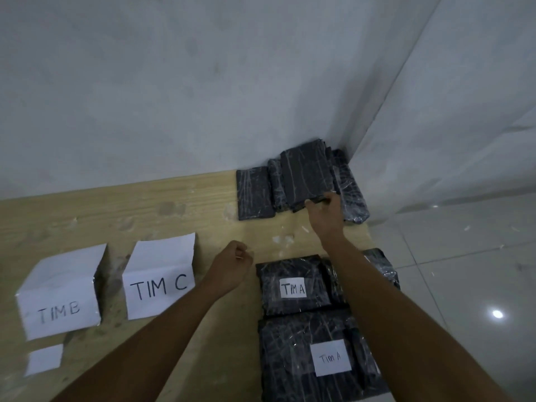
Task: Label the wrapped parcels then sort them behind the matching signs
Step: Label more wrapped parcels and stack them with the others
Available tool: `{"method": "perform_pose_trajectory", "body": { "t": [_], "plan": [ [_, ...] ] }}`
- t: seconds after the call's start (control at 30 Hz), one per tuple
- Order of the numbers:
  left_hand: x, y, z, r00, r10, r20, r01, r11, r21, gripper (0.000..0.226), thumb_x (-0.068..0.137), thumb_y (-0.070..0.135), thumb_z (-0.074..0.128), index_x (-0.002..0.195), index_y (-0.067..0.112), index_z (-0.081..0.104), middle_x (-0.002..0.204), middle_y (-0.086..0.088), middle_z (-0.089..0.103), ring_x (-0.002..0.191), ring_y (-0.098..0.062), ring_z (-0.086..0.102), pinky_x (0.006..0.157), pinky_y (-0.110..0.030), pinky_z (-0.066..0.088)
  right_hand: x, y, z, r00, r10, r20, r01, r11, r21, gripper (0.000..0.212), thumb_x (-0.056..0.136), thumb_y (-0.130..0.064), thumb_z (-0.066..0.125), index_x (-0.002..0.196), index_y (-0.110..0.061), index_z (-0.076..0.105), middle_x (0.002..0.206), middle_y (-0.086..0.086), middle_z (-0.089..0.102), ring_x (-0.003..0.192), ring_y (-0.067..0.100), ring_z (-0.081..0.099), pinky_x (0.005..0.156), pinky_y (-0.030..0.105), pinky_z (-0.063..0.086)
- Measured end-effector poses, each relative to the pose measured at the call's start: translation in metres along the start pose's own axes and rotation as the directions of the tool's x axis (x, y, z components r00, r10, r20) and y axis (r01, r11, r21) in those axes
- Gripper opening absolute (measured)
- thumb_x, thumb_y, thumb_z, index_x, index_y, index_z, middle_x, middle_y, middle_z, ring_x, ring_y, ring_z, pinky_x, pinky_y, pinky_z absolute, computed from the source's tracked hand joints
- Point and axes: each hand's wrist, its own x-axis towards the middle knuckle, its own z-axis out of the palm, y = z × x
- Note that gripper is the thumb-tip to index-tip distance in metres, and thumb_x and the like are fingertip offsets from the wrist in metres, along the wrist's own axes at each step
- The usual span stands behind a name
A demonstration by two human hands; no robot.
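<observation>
Parcels point(307, 175): black, film-wrapped; unlabelled pile at far R corner of table point(145, 210), by the wall.
Done: 2 carry "TIM A" slips, near R: far labelled parcel point(293, 288), near labelled parcel point(330, 358).
Left: pile unlabelled; no parcel behind TIM B sign point(58, 303) or TIM C sign point(159, 280); no TIM A sign in view. Judged early stage.
Count: pile approx 4 visible; labelled 2; half-hidden parcel point(383, 268) 1, label n/k; signs 2; blank slip point(45, 359) 1.
R hand point(324, 210): grips near edge of pile's top parcel.
L hand point(235, 259): curled fist over table, nothing evident inside.
</observation>
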Motion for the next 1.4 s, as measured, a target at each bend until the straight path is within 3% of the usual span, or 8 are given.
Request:
{"method": "perform_pose_trajectory", "body": {
  "t": [0.1, 0.2, 0.47, 0.7, 1.0, 1.13, 1.27, 1.4],
  "plan": [
    [0.005, 0.009, -0.006, 0.999, 0.027, -0.035, -0.028, 1.000, -0.012, 0.014, 0.096, 0.028, 0.053, 0.107, 0.019, 0.049, 0.094, 0.007, 0.054, 0.078, -0.005, 0.055, 0.056, -0.019, 0.043, 0.017, -0.005, 0.005, 0.997, -0.068, -0.041, 0.063, 0.991, -0.118, 0.085, 0.089, -0.036, 0.064, 0.151, -0.015, 0.011, 0.141, 0.018, 0.044, 0.122, 0.035, 0.050, 0.095, 0.040, 0.045],
    [0.005, 0.015, -0.009, 0.996, 0.051, -0.070, -0.052, 0.999, -0.009, 0.016, 0.096, 0.028, 0.053, 0.108, 0.018, 0.051, 0.094, 0.008, 0.054, 0.085, -0.010, 0.056, 0.058, -0.019, 0.042, 0.030, -0.004, 0.006, 1.000, 0.013, 0.009, -0.010, 0.968, -0.252, 0.095, 0.088, -0.043, 0.063, 0.153, -0.017, -0.002, 0.145, 0.021, 0.038, 0.124, 0.041, 0.047, 0.097, 0.048, 0.044],
    [-0.003, 0.010, -0.014, 0.995, 0.034, -0.095, -0.034, 0.999, -0.005, 0.019, 0.095, 0.027, 0.054, 0.111, 0.015, 0.052, 0.101, 0.001, 0.056, 0.085, -0.011, 0.056, 0.058, -0.019, 0.043, 0.038, -0.001, 0.008, 0.998, 0.030, -0.046, -0.037, 0.985, -0.170, 0.040, 0.087, -0.021, 0.067, 0.112, -0.020, 0.036, 0.104, 0.020, 0.062, 0.075, 0.034, 0.069, 0.063, 0.047, 0.059],
    [-0.010, 0.000, -0.026, 0.995, 0.049, -0.092, -0.050, 0.999, -0.009, 0.024, 0.095, 0.024, 0.055, 0.115, 0.011, 0.053, 0.106, -0.003, 0.058, 0.084, -0.019, 0.059, 0.065, -0.028, 0.045, 0.005, 0.005, 0.013, 0.984, -0.021, -0.177, 0.031, 0.998, 0.055, 0.031, 0.091, -0.021, 0.062, 0.117, -0.024, 0.045, 0.103, 0.011, 0.064, 0.082, 0.031, 0.067, 0.070, 0.050, 0.059],
    [-0.033, -0.045, -0.072, 0.989, -0.008, -0.146, -0.013, 0.990, -0.142, 0.019, 0.096, 0.032, 0.051, 0.111, 0.020, 0.052, 0.111, 0.000, 0.060, 0.099, -0.021, 0.061, 0.084, -0.042, 0.055, -0.090, 0.028, 0.025, 0.985, -0.172, 0.017, 0.170, 0.982, 0.084, 0.027, 0.098, -0.026, 0.051, 0.124, -0.030, 0.050, 0.098, 0.009, 0.068, 0.083, 0.023, 0.068, 0.067, 0.045, 0.060],
    [-0.052, -0.077, -0.103, 0.974, -0.066, -0.218, -0.012, 0.941, -0.338, 0.031, 0.096, 0.042, 0.049, 0.116, 0.018, 0.051, 0.114, -0.003, 0.060, 0.096, -0.023, 0.064, 0.089, -0.050, 0.053, -0.137, 0.036, 0.048, 0.964, -0.206, 0.170, 0.204, 0.978, 0.029, 0.022, 0.100, -0.028, 0.047, 0.121, -0.033, 0.052, 0.099, 0.009, 0.067, 0.082, 0.023, 0.064, 0.068, 0.039, 0.054],
    [-0.089, -0.127, -0.142, 0.954, -0.022, -0.300, -0.091, 0.929, -0.358, 0.026, 0.093, 0.037, 0.056, 0.111, 0.017, 0.055, 0.103, 0.006, 0.061, 0.095, -0.019, 0.063, 0.085, -0.042, 0.055, -0.195, 0.046, 0.089, 0.944, -0.178, 0.279, 0.199, 0.979, -0.049, 0.023, 0.101, -0.025, 0.046, 0.122, -0.026, 0.054, 0.104, 0.003, 0.064, 0.083, 0.019, 0.064, 0.060, 0.026, 0.051],
    [-0.124, -0.185, -0.162, 0.962, 0.054, -0.269, -0.104, 0.979, -0.177, 0.016, 0.094, 0.030, 0.057, 0.105, 0.018, 0.058, 0.093, 0.006, 0.063, 0.087, -0.010, 0.061, 0.072, -0.017, 0.049, -0.240, 0.066, 0.121, 0.933, -0.102, 0.345, 0.137, 0.987, -0.078, 0.024, 0.101, -0.022, 0.046, 0.123, -0.023, 0.054, 0.096, 0.008, 0.063, 0.066, 0.015, 0.062, 0.050, 0.026, 0.051]
  ]
}}
